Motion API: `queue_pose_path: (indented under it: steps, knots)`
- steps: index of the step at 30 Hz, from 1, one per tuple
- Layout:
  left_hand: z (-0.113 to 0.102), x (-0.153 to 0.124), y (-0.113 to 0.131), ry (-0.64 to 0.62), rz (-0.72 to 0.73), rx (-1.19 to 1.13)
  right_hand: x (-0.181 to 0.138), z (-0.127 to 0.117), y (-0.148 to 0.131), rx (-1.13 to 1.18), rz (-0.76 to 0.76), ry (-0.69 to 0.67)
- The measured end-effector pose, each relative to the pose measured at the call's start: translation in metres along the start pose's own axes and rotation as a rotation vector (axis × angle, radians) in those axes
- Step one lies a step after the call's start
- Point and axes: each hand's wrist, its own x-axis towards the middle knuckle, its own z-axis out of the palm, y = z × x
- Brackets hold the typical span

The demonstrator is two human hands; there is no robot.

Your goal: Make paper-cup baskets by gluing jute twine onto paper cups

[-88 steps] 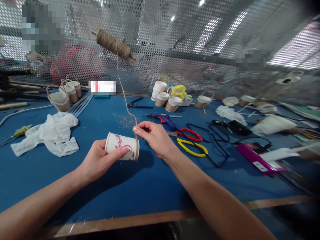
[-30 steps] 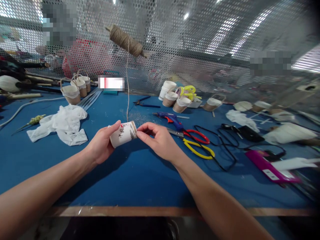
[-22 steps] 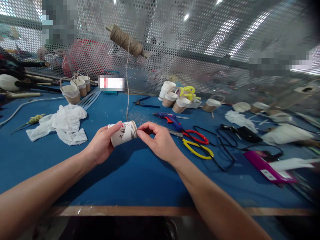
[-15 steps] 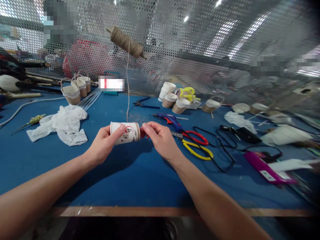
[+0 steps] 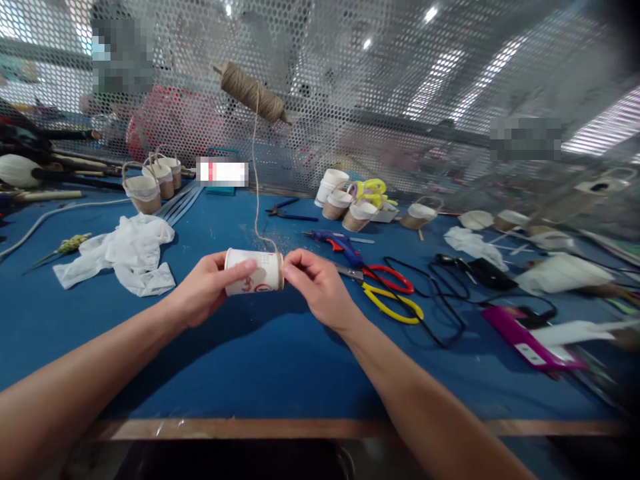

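My left hand point(image 5: 203, 293) grips a white paper cup point(image 5: 254, 272) with red print, lying on its side above the blue table point(image 5: 260, 360). My right hand point(image 5: 316, 287) pinches the cup's narrow end, where a strand of jute twine point(image 5: 255, 193) is wound. The twine runs up to a spool point(image 5: 250, 92) hung on the perforated metal screen.
Red and yellow scissors point(image 5: 387, 293), a blue glue gun point(image 5: 335, 241), black cables point(image 5: 440, 313) and a magenta box point(image 5: 525, 327) lie to the right. A white plastic bag point(image 5: 123, 253) lies left. Several twine-wrapped cups point(image 5: 145, 190) stand at the back. A person in red sits behind the screen.
The cup has been turned in my hands and levelled, showing different print. The twine now curves onto the cup's right end. The hands stay in about the same place.
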Motion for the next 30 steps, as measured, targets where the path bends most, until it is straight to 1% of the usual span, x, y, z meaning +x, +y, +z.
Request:
queue_pose_path:
  steps: [2,4,8,10,14,19,23,25,28,30]
  knots:
    - [0.001,0.000,0.002,0.019,-0.083,-0.112,-0.003,0.001,-0.003,-0.086,-0.078,-0.032]
    - [0.001,0.000,0.001,0.037,-0.098,-0.112,-0.004,0.001,-0.004,-0.122,-0.105,-0.046]
    - [0.002,-0.002,-0.005,0.051,0.030,0.037,-0.003,0.001,-0.001,-0.124,-0.047,-0.023]
    - [0.001,-0.002,-0.008,0.067,0.069,0.109,-0.002,0.001,0.000,-0.130,-0.027,-0.016]
    - [0.001,-0.002,-0.009,0.102,0.098,0.196,-0.002,0.002,-0.001,-0.158,-0.003,-0.020]
    - [0.001,-0.003,-0.009,0.098,0.165,0.277,-0.003,0.003,-0.005,-0.182,0.003,0.003]
    - [0.000,-0.003,-0.010,0.106,0.187,0.348,-0.002,0.003,-0.005,-0.141,0.051,-0.022]
    - [0.000,-0.004,-0.009,0.096,0.189,0.353,0.000,0.002,-0.003,-0.088,0.100,-0.027]
    - [0.002,-0.006,-0.008,0.065,0.164,0.364,0.004,0.000,0.002,-0.030,0.158,0.075]
    - [0.004,-0.009,-0.007,0.035,0.139,0.395,0.005,-0.001,0.005,-0.038,0.147,0.130]
